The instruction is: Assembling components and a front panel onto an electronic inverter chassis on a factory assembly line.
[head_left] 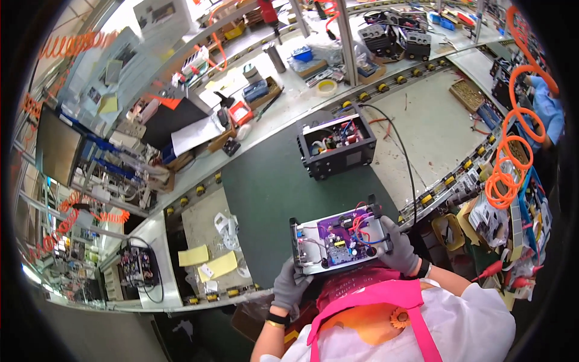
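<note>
Our left hand (290,285), gloved, fingers curled round near-left corner; our right hand (398,248), fingers wrapping right end. Between them, purple-board chassis (345,241), long axis left-right, right end farther off. Beyond, across green mat (259,199), black-framed unit (338,164), nearer right.

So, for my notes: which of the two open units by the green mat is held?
The nearer unit, with the purple board, held by left hand and right hand; the black unit beyond is untouched.
</note>
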